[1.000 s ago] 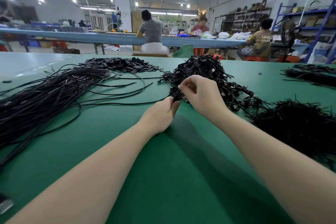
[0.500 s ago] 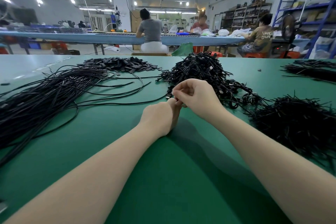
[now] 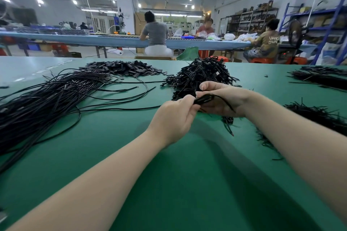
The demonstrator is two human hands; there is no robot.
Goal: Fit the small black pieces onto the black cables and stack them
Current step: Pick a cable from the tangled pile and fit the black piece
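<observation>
1. the left hand (image 3: 176, 116) sits above the green table (image 3: 187, 184), its fingers curled and pinching the near end of a thin black cable (image 3: 204, 99).
2. the right hand (image 3: 225, 99) is just beside the left, fingertips nearly touching it; its fingers curl round the same cable, and a loose strand arcs over the palm and drops toward the wrist.
3. whether a small black piece is already on that cable is too small and dark to tell.
4. directly behind both hands lies a tangled heap of short cables (image 3: 202, 77), partly hidden by the right hand.
5. a pile of small black pieces (image 3: 124, 67) rests further back, to the left of that heap.
6. a long bundle of loose cables (image 3: 47, 99) fans across the left side of the table, some strands reaching toward the hands.
7. at the right edge lie two more dark bundles (image 3: 319, 116), one near and one far, well apart from the hands.
8. beyond, three seated people (image 3: 155, 33) work at a long blue bench (image 3: 75, 38).
</observation>
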